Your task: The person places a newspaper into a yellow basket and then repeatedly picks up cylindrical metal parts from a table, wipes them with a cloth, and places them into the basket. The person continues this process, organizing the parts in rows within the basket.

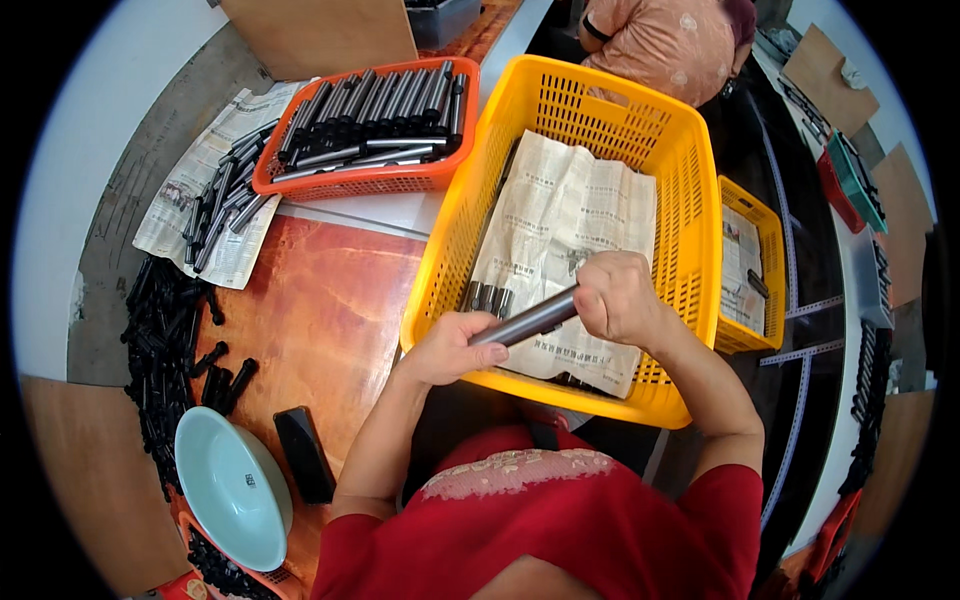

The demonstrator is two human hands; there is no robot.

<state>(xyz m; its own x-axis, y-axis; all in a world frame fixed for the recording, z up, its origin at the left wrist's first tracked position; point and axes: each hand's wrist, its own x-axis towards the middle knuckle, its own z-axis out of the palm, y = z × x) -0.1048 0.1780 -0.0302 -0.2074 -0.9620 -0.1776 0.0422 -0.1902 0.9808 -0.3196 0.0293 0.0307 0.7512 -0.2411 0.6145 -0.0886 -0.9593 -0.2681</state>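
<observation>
A grey metal tube (528, 322) with a dark stretch along it is held slantwise above the yellow crate (425, 290). My left hand (455, 348) grips its lower left end, thumb along the side. Around the upper right end my right hand (615, 300) is closed, fingers curled. Beneath them, newspaper (560, 200) covers most of the crate's inside. Several similar tubes (487, 297) show their ends by the sheet's left edge, close to my left hand.
An orange basket (375, 180) full of tubes stands at the upper left, beside loose tubes (222, 195) on newspaper. Black parts (160, 370) are heaped at left. Nearby are a pale blue basin (225, 485) and black phone (304, 455). Another person (665, 45) sits beyond the crate; a smaller yellow crate (770, 245) stands right.
</observation>
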